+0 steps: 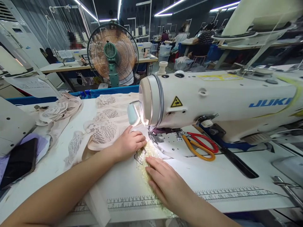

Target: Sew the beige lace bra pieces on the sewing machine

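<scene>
My left hand (pixel 130 142) is curled, its fingers pinching a strip of pale lace fabric (pixel 144 154) just left of the needle area (pixel 153 137) of a white Juki sewing machine (pixel 213 101). My right hand (pixel 165 183) lies flat with fingers stretched out, pressing the same lace strip onto the white table (pixel 213 179) in front of the presser foot. The lace runs from under the machine head toward me beneath my right palm.
Beige lace bra cups (pixel 101 132) are piled left of the machine. Red and orange scissors (pixel 201 145) lie on the machine bed. A dark phone (pixel 19 162) rests at far left. A standing fan (pixel 113 53) and other people at sewing stations fill the background.
</scene>
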Tool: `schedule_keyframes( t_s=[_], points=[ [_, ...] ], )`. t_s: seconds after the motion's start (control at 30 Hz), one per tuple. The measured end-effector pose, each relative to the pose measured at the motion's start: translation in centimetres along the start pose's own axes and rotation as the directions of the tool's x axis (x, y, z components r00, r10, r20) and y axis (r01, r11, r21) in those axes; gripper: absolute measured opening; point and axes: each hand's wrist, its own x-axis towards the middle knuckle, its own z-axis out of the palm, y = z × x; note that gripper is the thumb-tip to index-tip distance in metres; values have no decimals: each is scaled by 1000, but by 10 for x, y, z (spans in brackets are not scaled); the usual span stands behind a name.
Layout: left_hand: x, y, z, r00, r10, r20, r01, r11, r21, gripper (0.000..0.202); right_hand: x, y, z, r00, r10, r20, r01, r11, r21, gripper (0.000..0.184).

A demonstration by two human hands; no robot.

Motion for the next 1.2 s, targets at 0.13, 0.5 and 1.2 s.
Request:
schedule_keyframes(
  t_s=[0.13, 0.5, 1.2],
  points=[
    [5, -6, -3, 999, -25, 36, 23, 998, 55, 22, 0, -2, -6, 1000, -6, -25, 7, 1000, 6, 29],
    [-16, 16, -16, 961, -250, 114, 212, 939, 272, 27, 12, -82, 40, 986, -158, -51, 162, 983, 88, 54],
    [-124, 55, -157, 723, -650, 234, 623, 466, -628, 36, 37, -129, 5, 991, -99, 89, 64, 943, 328, 62]
  ],
)
